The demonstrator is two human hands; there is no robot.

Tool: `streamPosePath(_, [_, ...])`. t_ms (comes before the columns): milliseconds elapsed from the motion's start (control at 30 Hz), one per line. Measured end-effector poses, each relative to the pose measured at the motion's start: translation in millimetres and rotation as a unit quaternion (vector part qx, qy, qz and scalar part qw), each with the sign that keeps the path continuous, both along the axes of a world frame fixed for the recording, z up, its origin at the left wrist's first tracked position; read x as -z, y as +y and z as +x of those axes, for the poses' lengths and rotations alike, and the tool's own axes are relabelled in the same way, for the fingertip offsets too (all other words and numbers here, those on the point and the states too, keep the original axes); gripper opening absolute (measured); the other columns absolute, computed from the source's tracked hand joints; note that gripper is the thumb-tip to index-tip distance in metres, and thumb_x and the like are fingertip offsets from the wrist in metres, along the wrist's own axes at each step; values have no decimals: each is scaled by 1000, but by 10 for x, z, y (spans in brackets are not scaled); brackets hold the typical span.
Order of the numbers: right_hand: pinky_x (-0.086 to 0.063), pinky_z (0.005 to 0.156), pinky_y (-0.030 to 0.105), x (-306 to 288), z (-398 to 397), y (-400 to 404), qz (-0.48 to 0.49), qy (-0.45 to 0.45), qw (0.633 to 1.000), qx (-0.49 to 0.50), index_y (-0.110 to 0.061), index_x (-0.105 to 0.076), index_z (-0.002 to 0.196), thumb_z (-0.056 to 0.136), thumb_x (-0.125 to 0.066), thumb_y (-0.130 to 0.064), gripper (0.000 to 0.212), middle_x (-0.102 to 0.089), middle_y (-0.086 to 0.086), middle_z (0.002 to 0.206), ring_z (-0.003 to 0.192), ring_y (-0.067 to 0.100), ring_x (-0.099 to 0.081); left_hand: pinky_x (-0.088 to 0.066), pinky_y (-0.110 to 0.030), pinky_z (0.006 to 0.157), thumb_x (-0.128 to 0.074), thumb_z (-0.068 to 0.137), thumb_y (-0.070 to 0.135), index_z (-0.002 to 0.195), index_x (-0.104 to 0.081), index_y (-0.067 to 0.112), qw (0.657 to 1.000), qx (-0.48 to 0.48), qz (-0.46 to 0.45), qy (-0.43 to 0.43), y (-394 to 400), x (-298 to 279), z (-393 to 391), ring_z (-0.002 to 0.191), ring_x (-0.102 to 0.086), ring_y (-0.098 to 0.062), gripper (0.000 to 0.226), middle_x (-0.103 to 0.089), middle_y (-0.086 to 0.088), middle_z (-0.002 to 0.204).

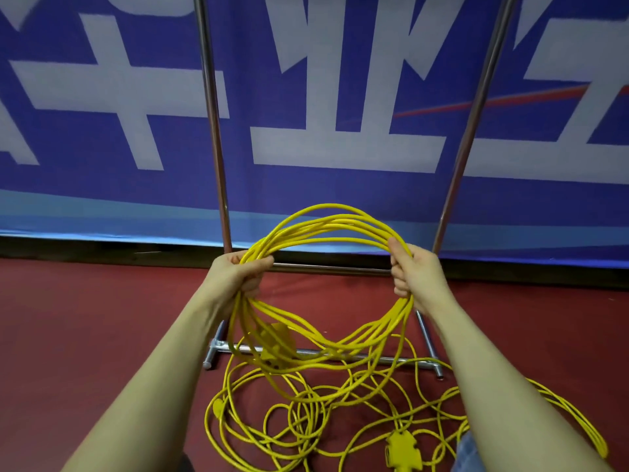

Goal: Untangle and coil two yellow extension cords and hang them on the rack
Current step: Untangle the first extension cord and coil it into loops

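The left hand (pixel 238 275) and the right hand (pixel 413 272) each grip opposite sides of a coiled yellow cord (pixel 326 229), fingers curled round its loops, held up before the metal rack (pixel 218 158). A second yellow cord (pixel 306 413) lies tangled on the red floor (pixel 85 318) below, its socket block (pixel 403 449) near the right forearm.

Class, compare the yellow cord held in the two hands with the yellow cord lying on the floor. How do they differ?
The held cord is gathered into round loops; the floor cord sprawls in loose, crossing tangles. The held cord hangs between the left hand and right hand, before the rack; the floor cord rests on red flooring. Both are yellow with a multi-outlet end.
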State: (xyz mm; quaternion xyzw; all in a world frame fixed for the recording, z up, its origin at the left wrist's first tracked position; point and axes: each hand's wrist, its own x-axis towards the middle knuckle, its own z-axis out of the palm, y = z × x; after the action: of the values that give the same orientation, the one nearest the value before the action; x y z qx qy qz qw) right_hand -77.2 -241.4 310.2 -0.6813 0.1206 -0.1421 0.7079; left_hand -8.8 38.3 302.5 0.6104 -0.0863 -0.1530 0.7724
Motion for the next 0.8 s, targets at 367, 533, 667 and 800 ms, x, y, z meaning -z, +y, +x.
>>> streamPosePath(367, [-37,37,19,-24,-37,-105,-9,-41,999,-20,-7,-54,74,94,-55,-10,20,-39,3,55,45,11,-42,-42,-43,70,-79,73,27,103,-59,-9,992,-26,95,-78,220,66,58,55,-62,-22,51,-47,-3,58])
streamPosePath(533, [-55,55,36,33,-63,-63,22,-1,998,-66,-12,-48,82,98,-46,-29,24,-49,0,53,46,17,-58,-26,-20,41,-69,82,21,84,-54,8,995,-23,58,-72,139,-16,-2,39,-30,-8,19,-34,4,52])
streamPosePath(667, [-25,35,16,30,-48,-60,19,-24,999,-15,-14,-44,76,97,-52,-30,27,-26,-5,44,31,7,-23,-18,-18,38,-68,85,7,72,-52,10,996,-30,84,-32,115,-21,25,37,-20,-8,21,-25,3,50])
streamPosePath(800, [-20,35,16,24,-45,-142,7,-79,997,22,-12,-46,72,93,-57,-9,25,-25,-2,51,34,5,-22,-29,-19,38,-70,82,0,81,-61,0,989,9,147,-30,202,-24,21,39,-34,-9,8,-39,-2,51])
